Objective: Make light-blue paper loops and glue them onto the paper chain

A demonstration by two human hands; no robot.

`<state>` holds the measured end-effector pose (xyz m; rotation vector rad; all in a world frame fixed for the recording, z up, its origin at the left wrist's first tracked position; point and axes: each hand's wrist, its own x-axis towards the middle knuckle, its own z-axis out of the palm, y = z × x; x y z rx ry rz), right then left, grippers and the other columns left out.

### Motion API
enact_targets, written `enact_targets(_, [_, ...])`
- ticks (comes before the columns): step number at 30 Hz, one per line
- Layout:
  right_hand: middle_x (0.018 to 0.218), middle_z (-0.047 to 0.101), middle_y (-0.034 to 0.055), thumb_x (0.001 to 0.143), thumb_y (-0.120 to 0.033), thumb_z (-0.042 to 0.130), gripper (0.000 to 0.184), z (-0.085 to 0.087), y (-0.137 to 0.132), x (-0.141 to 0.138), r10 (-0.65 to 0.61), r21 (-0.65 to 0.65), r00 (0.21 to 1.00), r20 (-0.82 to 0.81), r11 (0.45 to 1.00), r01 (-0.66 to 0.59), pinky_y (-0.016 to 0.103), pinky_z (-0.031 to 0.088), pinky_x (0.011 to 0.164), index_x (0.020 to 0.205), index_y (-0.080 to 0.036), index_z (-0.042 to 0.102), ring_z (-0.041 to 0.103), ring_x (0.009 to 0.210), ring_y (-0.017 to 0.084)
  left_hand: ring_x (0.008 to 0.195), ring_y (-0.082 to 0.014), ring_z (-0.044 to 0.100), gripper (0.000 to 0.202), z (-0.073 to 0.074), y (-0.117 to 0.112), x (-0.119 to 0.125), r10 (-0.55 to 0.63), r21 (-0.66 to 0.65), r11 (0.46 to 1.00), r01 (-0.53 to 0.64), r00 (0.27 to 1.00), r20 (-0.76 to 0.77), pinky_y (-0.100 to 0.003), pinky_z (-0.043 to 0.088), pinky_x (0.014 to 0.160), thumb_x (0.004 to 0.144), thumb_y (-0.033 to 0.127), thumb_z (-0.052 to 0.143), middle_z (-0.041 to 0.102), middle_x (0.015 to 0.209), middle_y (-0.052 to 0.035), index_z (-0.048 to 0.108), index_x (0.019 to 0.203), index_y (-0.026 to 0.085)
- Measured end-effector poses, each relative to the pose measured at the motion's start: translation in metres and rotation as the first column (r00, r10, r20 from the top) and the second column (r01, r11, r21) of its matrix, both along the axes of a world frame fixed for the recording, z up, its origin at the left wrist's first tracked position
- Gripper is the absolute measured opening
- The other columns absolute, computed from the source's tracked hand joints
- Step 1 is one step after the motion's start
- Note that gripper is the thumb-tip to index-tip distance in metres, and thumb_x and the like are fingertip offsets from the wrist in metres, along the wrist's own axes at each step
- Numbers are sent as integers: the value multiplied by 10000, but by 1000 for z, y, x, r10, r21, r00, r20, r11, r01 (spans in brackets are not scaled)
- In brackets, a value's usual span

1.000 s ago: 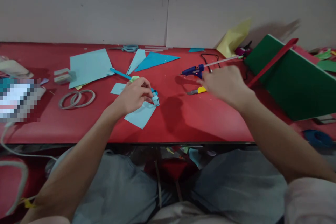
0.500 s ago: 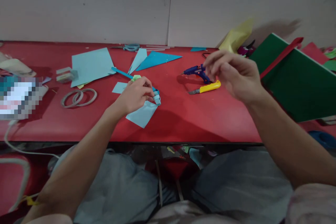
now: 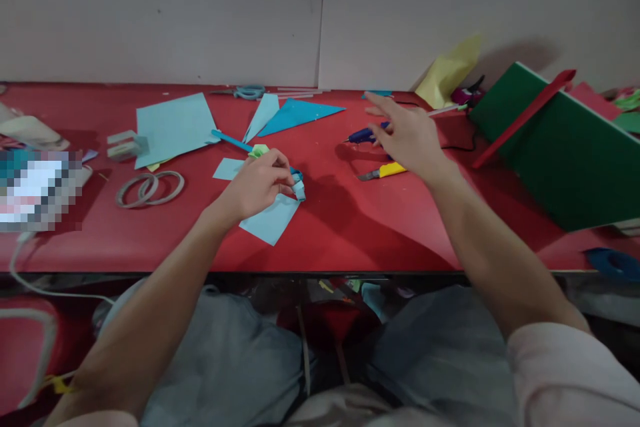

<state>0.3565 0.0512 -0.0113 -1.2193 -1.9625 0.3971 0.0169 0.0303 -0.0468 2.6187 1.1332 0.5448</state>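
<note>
My left hand [image 3: 259,181] is closed in a pinch on a folded light blue paper strip [image 3: 298,185], above a light blue paper piece [image 3: 270,219] on the red table [image 3: 360,227]. My right hand [image 3: 407,135] hovers over the blue glue gun [image 3: 361,135] with its fingers stretched out and nothing in them. A yellow utility knife [image 3: 379,172] lies just below that hand. A small green folded paper [image 3: 259,149] sits beside my left hand.
Light blue paper sheets [image 3: 173,125] and triangles [image 3: 297,113] lie at the back, with scissors [image 3: 244,91] near the wall. Tape rings [image 3: 149,187] sit at the left. A green board [image 3: 560,147] with a red strip leans at the right, yellow paper [image 3: 447,73] behind it.
My right hand went from a raised, curled pose to reaching out flat over the glue gun. My left hand stayed put on the blue strip.
</note>
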Motion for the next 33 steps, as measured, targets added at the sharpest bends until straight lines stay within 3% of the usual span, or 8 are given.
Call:
enact_targets(4, [1065,802,118,984,-163,459,330,-22,-8,-28,-136,312,983,123,946,92,521,581,1000,1083,-214,770,716,1091,299,993,-249,646,189,2,-1,1,34,14,999,-34,998,55,-427,527,909,921,207,601,655,1110,-80,779,857,209])
enact_targets(11, [1727,290,280,980,-543,676,847,-54,-103,-88,356,-320,773,525,924,-209,658,322,1317,1608,-14,470,261,1631,484,1021,-244,685,152,5,0,-3,206,72,972,-226,954,217,-398,570,935,897,138,633,692,1074,-65,766,864,202])
enact_targets(13, [1703,407,194,977,-607,662,798,-41,-130,-86,608,-374,687,399,792,-483,525,424,1298,1606,-136,522,389,1602,388,1032,-242,686,160,5,-1,-3,208,70,971,-228,952,225,-392,575,942,899,127,630,694,1075,-63,767,862,202])
enact_targets(16, [1449,728,15,1117,-393,469,405,-23,-139,-77,903,-437,417,106,419,-796,233,569,1118,1407,-276,726,684,1360,142,1027,-239,681,150,5,-1,-1,210,60,971,-230,949,233,-396,577,951,903,139,642,690,1070,-62,771,860,203])
enact_targets(18, [1424,740,82,1106,-294,455,394,-24,-126,-71,640,-291,744,192,761,-580,366,523,1206,1352,-215,754,682,1369,205,1037,-246,677,132,5,-1,1,204,57,973,-223,952,227,-405,572,957,906,162,658,688,1061,-65,775,861,203])
enact_targets(20, [1613,570,157,1040,-253,574,456,-37,-106,-64,387,-188,888,250,919,-348,575,371,1310,1485,-188,656,492,1557,318,1036,-251,674,120,6,-1,2,200,53,975,-216,956,216,-415,567,957,911,186,666,689,1062,-69,777,867,203])
enact_targets(24, [1367,770,86,1072,-426,554,339,-64,-72,-48,664,-350,743,-85,678,-647,514,494,1223,1249,-284,806,666,1394,276,996,-246,674,113,8,0,4,200,31,977,-210,959,200,-426,565,941,905,209,669,697,1081,-73,780,886,205])
enact_targets(33, [1452,718,120,1044,-583,550,473,-56,-52,-48,534,-353,832,-153,757,-550,533,454,1244,1251,-244,807,608,1455,309,937,-224,664,140,9,-2,10,199,-7,979,-201,959,203,-393,552,889,908,214,644,710,1039,-75,779,878,197])
